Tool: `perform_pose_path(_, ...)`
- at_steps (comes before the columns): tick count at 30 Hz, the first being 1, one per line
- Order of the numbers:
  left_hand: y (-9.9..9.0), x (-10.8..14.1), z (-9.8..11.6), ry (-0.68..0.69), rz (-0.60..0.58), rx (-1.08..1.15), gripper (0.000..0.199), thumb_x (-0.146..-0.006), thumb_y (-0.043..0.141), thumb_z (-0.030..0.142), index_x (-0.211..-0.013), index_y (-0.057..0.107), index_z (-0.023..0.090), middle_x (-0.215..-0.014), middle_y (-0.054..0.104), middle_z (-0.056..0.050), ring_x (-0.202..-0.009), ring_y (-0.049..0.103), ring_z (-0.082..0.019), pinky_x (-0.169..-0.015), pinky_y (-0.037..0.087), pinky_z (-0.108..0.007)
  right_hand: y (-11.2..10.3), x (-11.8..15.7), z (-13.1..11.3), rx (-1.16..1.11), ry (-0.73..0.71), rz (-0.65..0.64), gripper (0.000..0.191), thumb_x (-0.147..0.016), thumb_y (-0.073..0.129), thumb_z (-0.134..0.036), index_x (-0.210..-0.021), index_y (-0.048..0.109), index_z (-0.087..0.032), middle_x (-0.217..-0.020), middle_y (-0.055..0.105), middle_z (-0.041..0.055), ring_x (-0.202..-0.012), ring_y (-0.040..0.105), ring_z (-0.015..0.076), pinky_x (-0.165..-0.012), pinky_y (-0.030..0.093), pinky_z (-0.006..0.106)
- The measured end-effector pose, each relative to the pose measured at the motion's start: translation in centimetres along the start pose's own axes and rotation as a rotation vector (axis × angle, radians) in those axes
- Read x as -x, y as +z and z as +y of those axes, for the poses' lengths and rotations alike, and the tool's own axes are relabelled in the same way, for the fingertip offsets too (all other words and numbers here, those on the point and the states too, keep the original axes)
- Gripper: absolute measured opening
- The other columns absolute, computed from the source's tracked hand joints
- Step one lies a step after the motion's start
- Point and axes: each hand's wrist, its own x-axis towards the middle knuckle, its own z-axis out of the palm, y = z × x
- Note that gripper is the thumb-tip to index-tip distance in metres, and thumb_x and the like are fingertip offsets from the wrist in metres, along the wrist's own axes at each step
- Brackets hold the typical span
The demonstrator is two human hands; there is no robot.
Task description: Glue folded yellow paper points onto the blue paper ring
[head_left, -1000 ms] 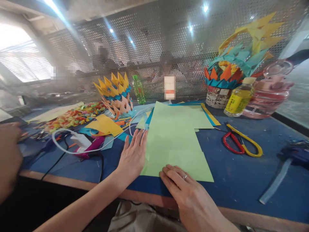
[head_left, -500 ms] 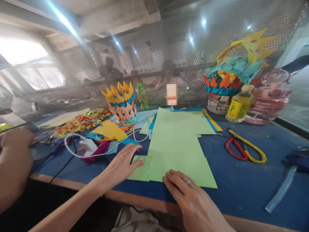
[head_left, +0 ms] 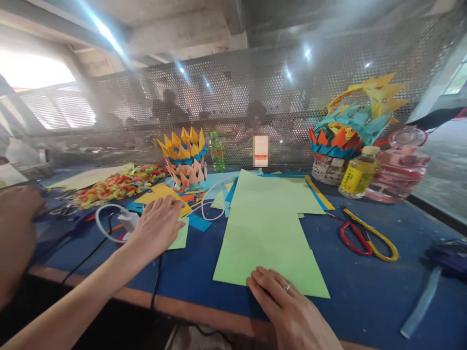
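Note:
Pale green paper sheets (head_left: 268, 243) lie overlapping on the blue table. My right hand (head_left: 282, 299), with a ring on one finger, rests flat on their front edge, fingers close together, holding nothing. To the left, my left hand (head_left: 160, 223) reaches over a small green paper piece (head_left: 180, 234), which sticks out from beneath it; its fingers are bent forward and extended, and whether they grip the piece is hidden. Yellow paper (head_left: 148, 195) and blue scraps (head_left: 197, 222) lie just beyond that hand.
Scissors (head_left: 359, 238) and a glue gun (head_left: 447, 260) lie right. Bottles (head_left: 357, 175), a pink jug (head_left: 397, 170) and paper crowns (head_left: 186, 158) stand behind. Folded pieces (head_left: 120, 184) are heaped left, near another person's arm (head_left: 18, 238) and cables.
My left hand has moved left, away from the large green sheets, and the small green piece has shifted left with it. My right hand stays on the sheets' front edge.

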Motion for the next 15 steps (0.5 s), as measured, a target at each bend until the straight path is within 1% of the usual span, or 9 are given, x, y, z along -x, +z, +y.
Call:
perform_pose_path(1,0.3,0.5,0.6,0.021,0.036,-0.002,0.034,-0.087,0.048,0.022,-0.113,0.066,0.01,-0.125,0.063,-0.024,-0.122,0.056,-0.042,-0.105,0.037,-0.061,0.1,0.0,0.1,0.01,-0.003,0.031,0.051,-0.078,0.045,0.001,-0.123,0.066,-0.011,-0.118,0.073,0.0107,-0.115,0.067,0.0214,-0.099,0.057,0.031)
perform_pose_path(2,0.5,1.2,1.7,0.094,0.081,0.018,0.038,-0.09,0.045,0.022,-0.122,0.063,0.011,-0.136,0.06,-0.021,-0.129,0.053,-0.038,-0.112,0.033,-0.058,0.3,0.0,0.1,0.02,-0.01,0.061,0.046,-0.083,0.045,0.0,-0.121,0.066,-0.013,-0.116,0.074,0.0093,-0.113,0.068,0.0201,-0.098,0.057,0.029)
perform_pose_path(3,0.8,2.1,3.0,0.192,0.073,0.072,0.041,-0.093,0.044,0.023,-0.131,0.058,0.015,-0.142,0.057,-0.017,-0.134,0.051,-0.032,-0.115,0.033,-0.053,0.5,-0.1,0.2,0.03,-0.02,0.101,0.039,-0.088,0.046,-0.003,-0.119,0.067,-0.014,-0.113,0.075,0.0081,-0.111,0.069,0.0189,-0.098,0.056,0.026)
perform_pose_path(5,1.1,4.1,6.2,0.376,0.04,0.169,0.049,-0.096,0.044,0.024,-0.145,0.045,0.019,-0.151,0.051,-0.011,-0.137,0.049,-0.022,-0.11,0.045,-0.037,1.0,-0.2,0.3,0.036,-0.029,0.191,0.028,-0.097,0.047,-0.012,-0.114,0.069,-0.016,-0.107,0.077,0.0053,-0.106,0.071,0.0167,-0.098,0.055,0.023)
perform_pose_path(6,1.4,5.1,7.7,0.472,0.003,0.189,0.057,-0.095,0.046,0.025,-0.151,0.036,0.018,-0.155,0.045,-0.011,-0.14,0.045,-0.021,-0.109,0.045,-0.035,1.3,-0.2,0.3,0.031,-0.029,0.225,0.025,-0.099,0.048,-0.018,-0.112,0.069,-0.017,-0.105,0.077,0.0039,-0.104,0.071,0.0157,-0.1,0.053,0.021)
perform_pose_path(8,2.2,6.6,10.1,0.609,0.001,0.184,0.077,-0.092,0.052,0.032,-0.158,0.017,0.012,-0.158,0.036,-0.016,-0.145,0.038,-0.026,-0.112,0.043,-0.039,1.9,-0.1,0.4,0.013,-0.015,0.251,0.022,-0.1,0.051,-0.023,-0.111,0.07,-0.018,-0.101,0.077,0.0012,-0.104,0.071,0.0136,-0.104,0.049,0.02)
perform_pose_path(10,3.8,7.3,11.4,0.653,0.094,0.136,0.083,-0.088,0.046,0.019,-0.159,0.003,0.007,-0.156,0.039,-0.017,-0.143,0.041,-0.026,-0.112,0.042,-0.038,2.5,0.2,0.6,0.009,0.006,0.197,0.021,-0.099,0.053,-0.021,-0.111,0.07,-0.02,-0.103,0.077,0.0003,-0.107,0.07,0.0123,-0.109,0.045,0.02)
perform_pose_path(12,6.0,7.3,11.7,0.621,0.154,0.057,0.089,-0.084,0.039,0.007,-0.157,-0.011,0.007,-0.155,0.039,-0.016,-0.141,0.044,-0.024,-0.112,0.042,-0.036,2.6,0.6,0.7,0.027,0.03,0.116,0.023,-0.098,0.055,-0.019,-0.115,0.07,-0.021,-0.11,0.076,0.001,-0.112,0.068,0.0121,-0.112,0.043,0.02)
perform_pose_path(15,8.8,6.9,11.2,0.569,0.242,-0.003,0.09,-0.083,0.035,0.006,-0.153,-0.021,0.005,-0.153,0.042,-0.017,-0.138,0.048,-0.025,-0.108,0.047,-0.038,2.0,0.9,0.8,0.049,0.044,0.034,0.027,-0.097,0.057,-0.017,-0.121,0.069,-0.022,-0.122,0.073,0.0017,-0.118,0.065,0.0125,-0.112,0.042,0.02)
